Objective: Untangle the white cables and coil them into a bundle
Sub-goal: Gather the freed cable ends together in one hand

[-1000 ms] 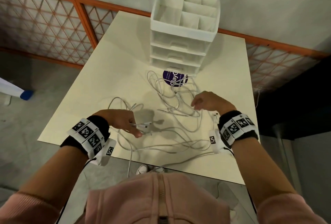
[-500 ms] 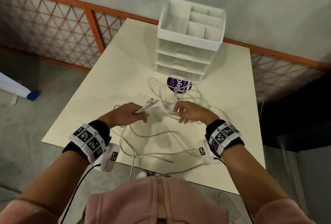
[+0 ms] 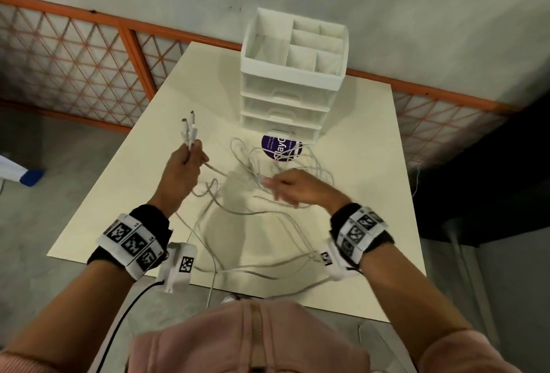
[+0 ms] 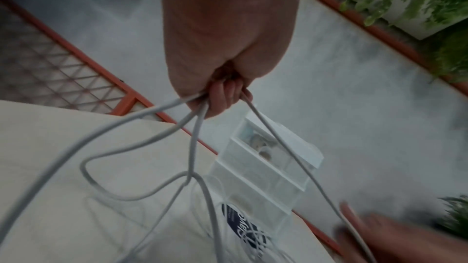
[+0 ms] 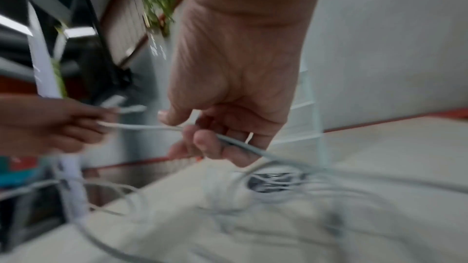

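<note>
Cables [image 3: 247,220] sprawl in loops across the table [image 3: 125,194], at 6 o'clock from the drawers [image 3: 285,104]. The left hand [image 3: 181,176] clenches several plug ends, raised; the right hand [image 3: 294,191] pinches one strand. Light and limp, they likely snag: best held near the plugs.

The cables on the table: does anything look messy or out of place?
Yes. The cables sprawl in tangled loops over the table, some lying across a purple sticker, and one strand hangs off the near edge.
</note>
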A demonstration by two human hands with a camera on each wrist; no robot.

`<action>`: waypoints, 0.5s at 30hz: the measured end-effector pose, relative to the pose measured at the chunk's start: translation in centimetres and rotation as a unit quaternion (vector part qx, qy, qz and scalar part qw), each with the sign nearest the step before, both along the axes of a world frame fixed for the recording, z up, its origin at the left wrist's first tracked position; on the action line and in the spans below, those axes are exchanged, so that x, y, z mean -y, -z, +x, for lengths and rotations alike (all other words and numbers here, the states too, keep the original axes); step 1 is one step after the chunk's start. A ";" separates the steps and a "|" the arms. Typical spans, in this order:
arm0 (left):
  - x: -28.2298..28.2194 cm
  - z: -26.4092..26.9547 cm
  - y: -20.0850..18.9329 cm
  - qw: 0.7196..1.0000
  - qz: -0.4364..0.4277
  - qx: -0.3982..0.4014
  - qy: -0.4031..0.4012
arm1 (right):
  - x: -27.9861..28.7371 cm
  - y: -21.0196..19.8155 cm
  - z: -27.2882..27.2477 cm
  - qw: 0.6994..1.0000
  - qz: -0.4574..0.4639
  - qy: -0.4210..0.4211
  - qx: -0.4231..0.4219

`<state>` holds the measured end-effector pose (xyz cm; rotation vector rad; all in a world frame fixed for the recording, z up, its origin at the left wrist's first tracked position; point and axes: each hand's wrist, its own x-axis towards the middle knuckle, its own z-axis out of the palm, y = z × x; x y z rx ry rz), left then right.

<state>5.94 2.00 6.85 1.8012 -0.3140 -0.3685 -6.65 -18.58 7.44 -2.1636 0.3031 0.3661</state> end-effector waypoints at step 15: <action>0.5 -1.1 -1.2 0.994 -0.050 0.024 0.093 | 7.3 -4.5 -3.4 0.990 -0.071 0.081 0.086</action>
